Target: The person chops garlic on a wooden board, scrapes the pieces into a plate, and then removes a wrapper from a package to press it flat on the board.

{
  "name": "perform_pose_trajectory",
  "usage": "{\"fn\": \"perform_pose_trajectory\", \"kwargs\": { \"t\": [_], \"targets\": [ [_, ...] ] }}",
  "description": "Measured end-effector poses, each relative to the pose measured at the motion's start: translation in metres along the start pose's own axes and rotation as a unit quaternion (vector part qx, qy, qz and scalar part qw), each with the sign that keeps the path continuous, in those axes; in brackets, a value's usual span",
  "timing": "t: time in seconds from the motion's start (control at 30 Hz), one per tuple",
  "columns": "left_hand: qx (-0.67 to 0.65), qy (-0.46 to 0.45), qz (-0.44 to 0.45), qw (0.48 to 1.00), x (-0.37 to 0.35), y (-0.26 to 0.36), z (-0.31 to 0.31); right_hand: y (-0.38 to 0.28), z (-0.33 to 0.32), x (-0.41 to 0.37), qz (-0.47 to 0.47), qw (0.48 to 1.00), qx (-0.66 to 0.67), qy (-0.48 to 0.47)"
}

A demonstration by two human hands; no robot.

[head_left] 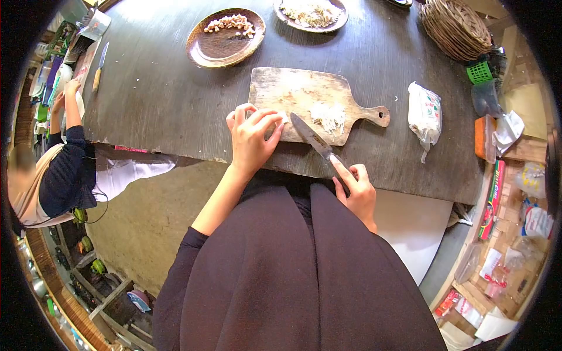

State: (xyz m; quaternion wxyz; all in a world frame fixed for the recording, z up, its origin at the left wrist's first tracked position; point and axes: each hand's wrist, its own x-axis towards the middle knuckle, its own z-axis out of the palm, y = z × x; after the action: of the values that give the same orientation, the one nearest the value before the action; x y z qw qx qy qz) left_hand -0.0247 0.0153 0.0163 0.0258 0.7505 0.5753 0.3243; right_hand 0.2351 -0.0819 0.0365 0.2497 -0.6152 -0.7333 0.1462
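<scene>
A wooden cutting board (278,88) with a handle lies near the front edge of the dark table. At its lower left, my left hand (252,137) is closed, its curled fingertips on a small white piece of food (285,117). My right hand (357,193) grips a kitchen knife (310,136), index finger stretched along its back. The blade points up and left over the board, its tip just right of the white piece. Thin white shreds (329,118) form a small pile on the board, right of the blade.
Farther back are a brown plate (219,50) of chopped pieces and a plate of pale shreds (313,13). A white plastic packet (424,114) lies right of the board. Another knife (100,67) rests at left, near another person (55,169). Wicker baskets (456,29) stand back right.
</scene>
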Motion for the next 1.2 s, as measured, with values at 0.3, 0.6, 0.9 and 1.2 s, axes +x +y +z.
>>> {"fn": "perform_pose_trajectory", "kwargs": {
  "t": [0.3, 0.6, 0.9, 1.2],
  "targets": [
    [0.003, -0.012, 0.024, 1.0, 0.0021, -0.0033, -0.0037, -0.005, -0.0017, 0.0052, -0.008, 1.0, 0.004, -0.007],
    [0.007, -0.019, 0.032, 0.999, 0.0032, -0.0057, -0.0031, -0.0061, -0.0033, 0.0083, -0.015, 1.0, 0.008, -0.015],
    [0.006, -0.014, 0.026, 1.0, 0.0035, -0.0053, -0.0016, -0.0056, -0.0036, 0.009, -0.016, 1.0, 0.006, -0.002],
    [0.011, -0.004, 0.034, 0.999, 0.0022, -0.0056, 0.0017, -0.0058, -0.001, 0.0089, -0.022, 1.0, 0.008, -0.01]
  ]
}}
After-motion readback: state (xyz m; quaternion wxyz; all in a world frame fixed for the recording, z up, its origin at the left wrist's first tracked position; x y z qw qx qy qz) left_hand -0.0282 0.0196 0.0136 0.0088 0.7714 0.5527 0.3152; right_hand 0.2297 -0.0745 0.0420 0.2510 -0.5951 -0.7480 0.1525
